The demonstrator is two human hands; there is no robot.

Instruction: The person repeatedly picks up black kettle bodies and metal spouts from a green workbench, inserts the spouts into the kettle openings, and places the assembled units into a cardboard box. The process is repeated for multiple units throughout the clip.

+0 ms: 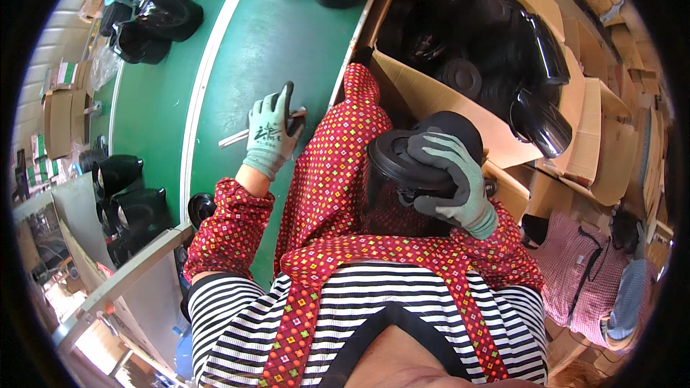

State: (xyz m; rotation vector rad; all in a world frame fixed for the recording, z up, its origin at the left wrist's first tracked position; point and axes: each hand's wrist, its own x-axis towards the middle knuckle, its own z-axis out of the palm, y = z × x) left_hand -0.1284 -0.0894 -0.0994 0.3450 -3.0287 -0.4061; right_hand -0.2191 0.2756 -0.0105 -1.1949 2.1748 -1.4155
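Observation:
My left hand [270,129], in a pale green glove with dark fingertips, is over the green work surface. Its fingers curl around a thin pale rod [234,139] that sticks out on both sides, one finger stretched forward. On my lap side, against the red patterned apron, rests a glossy black plastic housing [402,205] with a round ridged end piece. My right hand [456,183], gloved the same way, grips that housing from the right, thumb and fingers spread over its round end. Part of the housing is hidden behind the hand.
A large cardboard box [460,104] full of black plastic parts stands at the right. Glossy black housings [167,16] stand at the far left of the green belt [277,43], with others [136,208] at the near left. Another person's checked garment [575,266] shows at the right.

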